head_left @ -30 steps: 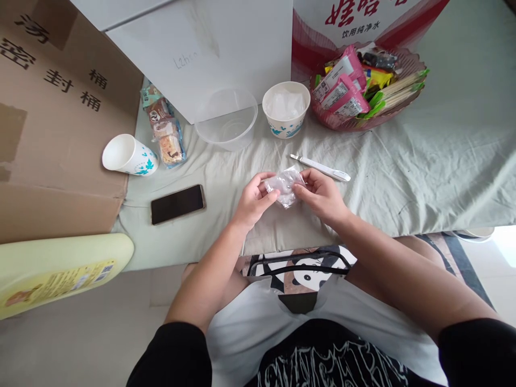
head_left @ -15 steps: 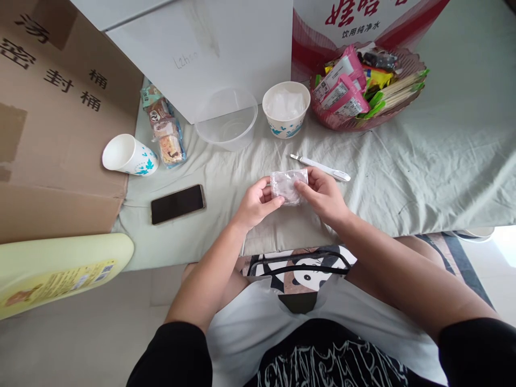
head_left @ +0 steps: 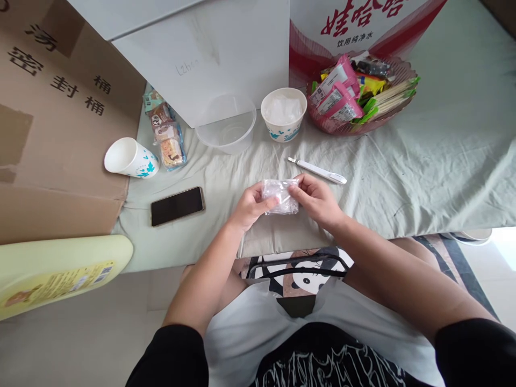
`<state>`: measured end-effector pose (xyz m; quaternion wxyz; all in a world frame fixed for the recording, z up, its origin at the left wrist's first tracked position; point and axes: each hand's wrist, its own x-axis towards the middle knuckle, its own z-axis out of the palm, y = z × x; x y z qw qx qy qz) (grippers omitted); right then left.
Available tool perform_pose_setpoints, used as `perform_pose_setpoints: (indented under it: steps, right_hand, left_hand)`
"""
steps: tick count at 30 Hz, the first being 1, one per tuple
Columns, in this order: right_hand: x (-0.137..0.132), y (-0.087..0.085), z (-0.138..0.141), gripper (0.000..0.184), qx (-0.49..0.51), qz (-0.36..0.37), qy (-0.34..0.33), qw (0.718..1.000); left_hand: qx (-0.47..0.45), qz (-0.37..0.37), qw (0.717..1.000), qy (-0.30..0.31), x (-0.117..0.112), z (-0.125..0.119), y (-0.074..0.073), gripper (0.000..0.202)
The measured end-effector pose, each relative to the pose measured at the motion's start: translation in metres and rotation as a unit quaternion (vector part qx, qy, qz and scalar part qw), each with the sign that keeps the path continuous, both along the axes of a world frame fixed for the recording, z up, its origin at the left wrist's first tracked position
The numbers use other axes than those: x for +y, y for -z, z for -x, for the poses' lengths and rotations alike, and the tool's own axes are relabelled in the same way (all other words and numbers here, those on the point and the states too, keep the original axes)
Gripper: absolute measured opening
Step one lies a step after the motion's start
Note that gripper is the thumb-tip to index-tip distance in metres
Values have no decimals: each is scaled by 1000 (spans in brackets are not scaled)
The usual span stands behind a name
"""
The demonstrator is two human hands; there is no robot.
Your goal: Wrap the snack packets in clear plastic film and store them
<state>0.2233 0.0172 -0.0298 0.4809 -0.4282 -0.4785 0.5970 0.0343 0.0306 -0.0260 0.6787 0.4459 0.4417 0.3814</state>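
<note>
Between my two hands is a small, flat, clear plastic packet (head_left: 283, 199), creased and shiny; what it contains I cannot make out. My left hand (head_left: 250, 207) grips its left edge with the thumb on top. At the upper right corner my right hand (head_left: 320, 201) pinches it between thumb and fingers. Just beyond the right hand a white-handled scalpel (head_left: 318, 170) lies on the cloth. Farther back stands a paper bowl (head_left: 284, 131) with crumpled clear plastic inside, beside a clear plastic tub (head_left: 226, 141).
A phone (head_left: 178, 206) lies to the left, with a tipped paper cup (head_left: 135, 158) and wrapped snacks (head_left: 172, 152) behind it. At the back right is a pink bowl (head_left: 342, 128) of snacks. Cardboard boxes (head_left: 80, 156) and a yellow bottle (head_left: 80, 258) bound the left side.
Both hands have shifted slightly left and nearer to me with the packet. My left thumb now lies farther over its face. The view has tilted slightly.
</note>
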Motion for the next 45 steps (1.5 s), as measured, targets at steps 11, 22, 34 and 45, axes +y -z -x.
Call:
perform_pose_setpoints:
  steps: [11,22,34,45]
  right_hand:
    - [11,-15,-24,32,5,-21,74,997]
    - [23,-31,-51,36,0,-103,83,991]
    - [33,-36,-71,14,53,-38,147,987]
    - [33,-37,-61,8,35,-31,150,988]
  left_hand:
    - [77,-21,987,-137,-6,7,0,47]
    - [171,-170,968,-66,33,-54,-47,33]
    - [258,-237,923,-158,80,-63,-83,29]
    - [602,-411,669,-143,138,-42,-134,29]
